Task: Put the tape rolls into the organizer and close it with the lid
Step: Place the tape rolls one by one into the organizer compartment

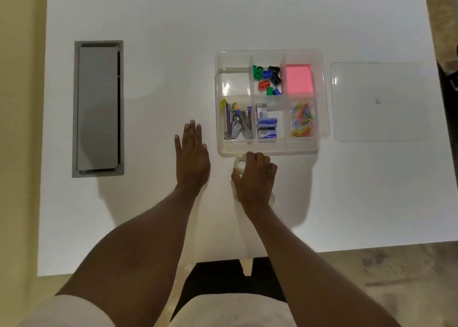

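A clear plastic organizer (272, 151) with several compartments stands on the white table; its far-left compartment (234, 84) holds nothing. The clear lid (376, 126) lies flat to its right. My right hand (255, 178) is curled over clear tape rolls just in front of the organizer; one roll (240, 162) shows under my fingertips, and parts of others peek out at my wrist (272, 199). My left hand (192, 158) rests flat on the table, fingers spread, left of the organizer.
The organizer holds staple removers (238, 122), staple boxes (267, 126), coloured paper clips (302, 120), sharpeners (267, 79) and pink notes (298, 80). A grey cable hatch (98, 108) is set in the table at left. The table's front edge is near my body.
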